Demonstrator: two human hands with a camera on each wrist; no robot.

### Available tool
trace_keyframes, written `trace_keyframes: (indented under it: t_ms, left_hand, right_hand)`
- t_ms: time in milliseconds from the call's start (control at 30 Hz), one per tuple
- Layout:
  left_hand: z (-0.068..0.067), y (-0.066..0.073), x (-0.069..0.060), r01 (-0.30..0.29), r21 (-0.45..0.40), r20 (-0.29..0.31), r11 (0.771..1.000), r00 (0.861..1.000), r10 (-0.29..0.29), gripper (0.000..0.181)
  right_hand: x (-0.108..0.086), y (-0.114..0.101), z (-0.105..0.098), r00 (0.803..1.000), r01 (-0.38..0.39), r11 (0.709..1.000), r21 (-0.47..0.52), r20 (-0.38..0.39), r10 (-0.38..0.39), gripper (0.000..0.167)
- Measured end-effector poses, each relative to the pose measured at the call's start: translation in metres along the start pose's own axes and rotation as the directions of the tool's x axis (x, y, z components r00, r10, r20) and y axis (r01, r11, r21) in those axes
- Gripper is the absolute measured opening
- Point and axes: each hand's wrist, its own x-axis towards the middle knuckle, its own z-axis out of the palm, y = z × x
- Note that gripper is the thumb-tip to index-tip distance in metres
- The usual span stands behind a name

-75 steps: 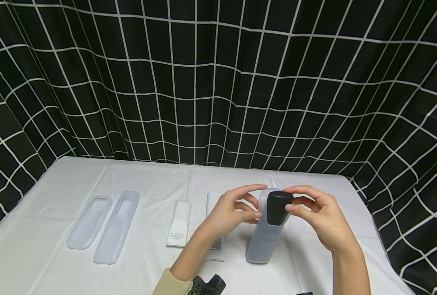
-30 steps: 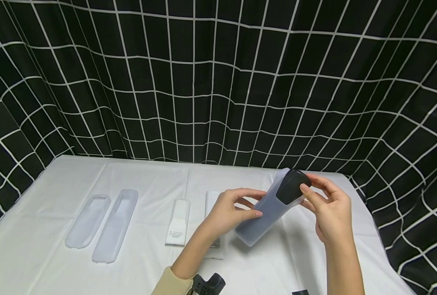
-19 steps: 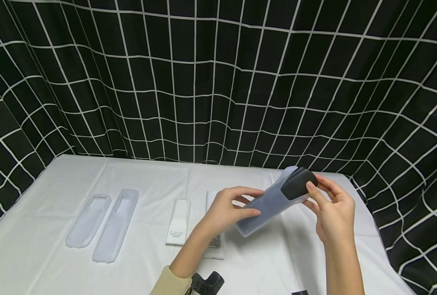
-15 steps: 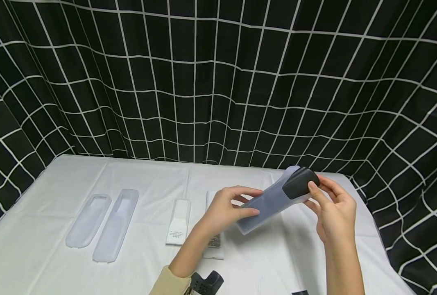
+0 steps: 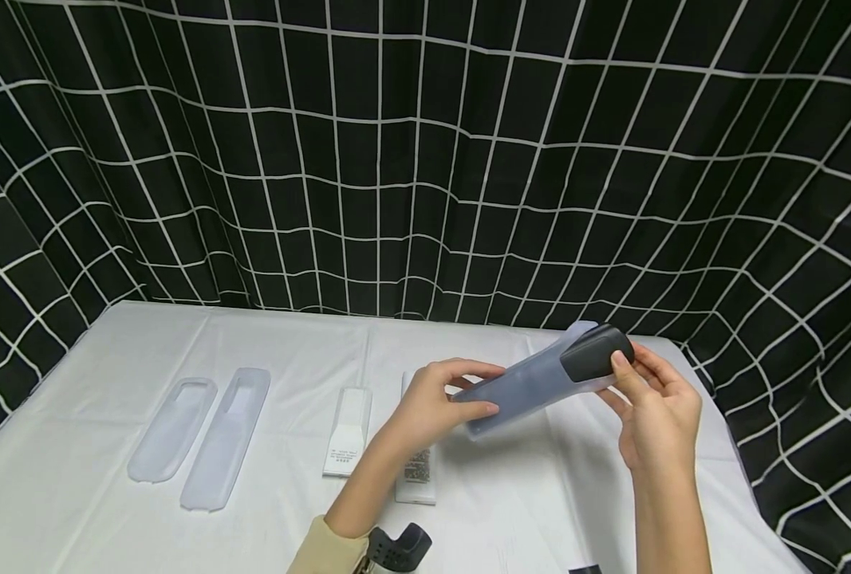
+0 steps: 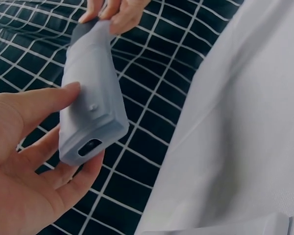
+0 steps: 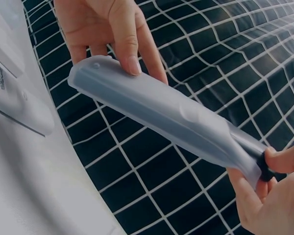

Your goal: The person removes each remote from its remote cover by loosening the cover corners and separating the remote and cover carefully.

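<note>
A black remote control (image 5: 597, 355) sits in a translucent silicone remote cover (image 5: 533, 391), its black end showing at the cover's opening. Both are held tilted above the table's right part. My left hand (image 5: 425, 399) holds the cover near its closed lower end, thumb on one face and fingers on the other. In the left wrist view, a small slot shows in that end of the cover (image 6: 90, 98). With thumb and fingers my right hand (image 5: 655, 399) pinches the exposed black end and the cover's edge beside it. The cover's cloudy wall veils the rest of the remote.
Two more translucent covers (image 5: 226, 438) lie side by side on the left of the white tablecloth (image 5: 95, 478). A white remote (image 5: 348, 434) lies mid-table. Beside it, partly behind the left arm, is another white one with a printed code (image 5: 416, 470). A black gridded curtain (image 5: 378, 159) hangs behind.
From upright on the table, the covered remote has been lifted and tipped toward horizontal, black end to the right. My right hand moved right with it; my left shifted to the lower end.
</note>
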Motion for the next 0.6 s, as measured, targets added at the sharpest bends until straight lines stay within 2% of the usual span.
trace_keyframes:
  t_ms: [367, 600]
  left_hand:
    - [-0.0040, 0.0006, -0.0007, -0.005, 0.010, -0.016, 1.000, 1.000, 0.005, 0.046]
    - [-0.0028, 0.0006, 0.0000, -0.045, 0.042, -0.049, 0.998, 0.998, 0.047, 0.055]
  right_hand:
    - [0.0011, -0.0014, -0.0019, 0.998, -0.052, 0.994, 0.100, -0.021, 0.054, 0.012]
    - [0.0007, 0.0001, 0.0002, 0.995, -0.081, 0.990, 0.115, -0.041, 0.087, 0.012]
